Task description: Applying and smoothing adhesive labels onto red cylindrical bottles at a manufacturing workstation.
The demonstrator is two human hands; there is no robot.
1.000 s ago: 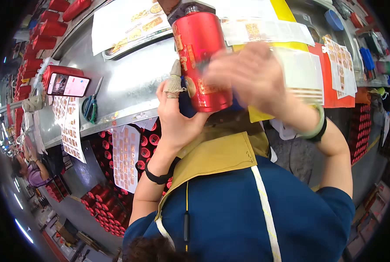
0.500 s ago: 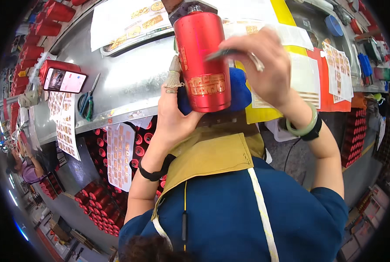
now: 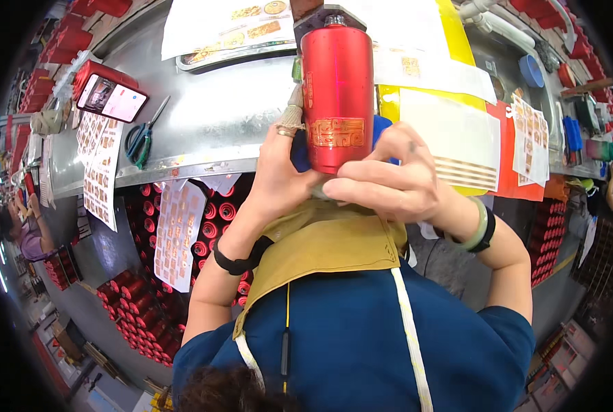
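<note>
The red bottle (image 3: 337, 79) is the reference for all positions. It lies at the near edge of the metal table (image 3: 241, 96), its neck away from the person and its base toward the apron (image 3: 334, 244). A gold emblem (image 3: 337, 132) faces up on the lower body. A blue pad (image 3: 381, 128) shows at both sides of the lower body.

Left hand (image 3: 279, 172): positioned at the lower left of the bottle. The fingers lie along its left side, one wearing a finger cover (image 3: 293, 113); the thumb reaches to the base. The hand is closed around this corner, gripping the bottle.

Right hand (image 3: 396, 182): positioned at the lower right of the bottle, fingers bent, fingertips at the base. Whether they pinch anything cannot be determined.

Surrounding items: scissors (image 3: 146, 129) and a phone (image 3: 112, 99) are left of the bottle, well apart from it; a striped white sheet (image 3: 444, 130) is to its right, near it.
</note>
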